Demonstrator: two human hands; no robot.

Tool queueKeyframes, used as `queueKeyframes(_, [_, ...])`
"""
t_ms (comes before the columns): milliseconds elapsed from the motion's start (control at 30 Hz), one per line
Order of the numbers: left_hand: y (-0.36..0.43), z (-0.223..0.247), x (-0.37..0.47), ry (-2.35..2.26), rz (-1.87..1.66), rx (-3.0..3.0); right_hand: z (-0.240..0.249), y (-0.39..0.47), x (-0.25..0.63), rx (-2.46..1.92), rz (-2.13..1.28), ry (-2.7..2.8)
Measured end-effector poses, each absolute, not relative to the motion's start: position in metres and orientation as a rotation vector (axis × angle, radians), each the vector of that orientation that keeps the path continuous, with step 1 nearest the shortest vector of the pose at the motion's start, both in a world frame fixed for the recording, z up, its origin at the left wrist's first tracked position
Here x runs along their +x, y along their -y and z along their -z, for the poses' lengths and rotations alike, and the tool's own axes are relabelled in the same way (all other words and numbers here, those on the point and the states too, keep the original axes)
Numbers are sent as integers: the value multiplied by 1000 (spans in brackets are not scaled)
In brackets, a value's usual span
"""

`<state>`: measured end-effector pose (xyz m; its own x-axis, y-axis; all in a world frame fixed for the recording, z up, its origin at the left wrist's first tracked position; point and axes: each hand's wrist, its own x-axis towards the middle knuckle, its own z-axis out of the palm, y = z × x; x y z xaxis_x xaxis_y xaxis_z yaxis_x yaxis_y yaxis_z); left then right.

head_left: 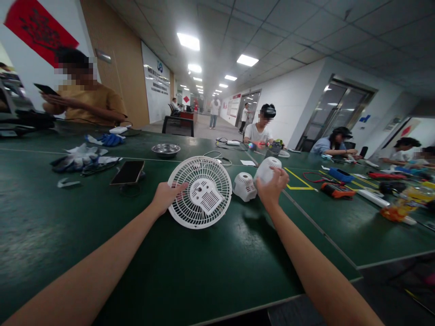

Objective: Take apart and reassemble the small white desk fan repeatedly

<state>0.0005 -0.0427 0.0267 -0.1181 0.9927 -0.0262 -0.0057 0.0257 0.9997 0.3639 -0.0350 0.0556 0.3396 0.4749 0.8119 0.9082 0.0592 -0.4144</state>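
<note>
A round white fan grille (181, 216), with a slotted plate at its centre, is tilted up toward me over the green table. My left hand (166, 198) is closed on its left rim, the thumb lying across the ribs. To the right, my right hand (273, 185) grips a white rounded plastic housing (267, 168) with a small opening on top; fingers wrap its right side. Between grille and hand stands a second white plastic housing (245, 186), with slots in its side, on the table. No hand touches that one.
A metal bowl (166, 150), a phone (128, 173) on a stand and work gloves (81, 158) lie to the left. An orange multimeter (337, 191), yellow tape lines (301, 188) and a bottle (406, 201) are on the right. Several people sit around the table.
</note>
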Motion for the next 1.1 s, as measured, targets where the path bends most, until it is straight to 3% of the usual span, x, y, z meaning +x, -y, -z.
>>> queueKeyframes(267, [34,-19,0,-1250,-1328,1100,-25,15,400,-1817,-136,967])
queueKeyframes(633, [42,-27,-2,-1188,-1289,1157,-57,21,375,-1503,68,992])
queueKeyframes(833, [38,-23,-2,-1238,-1311,1202,-42,22,353,-1792,-27,1349])
queueKeyframes(1100, [40,-23,-3,-1189,-1298,1221,-43,19,373,-1786,36,1212])
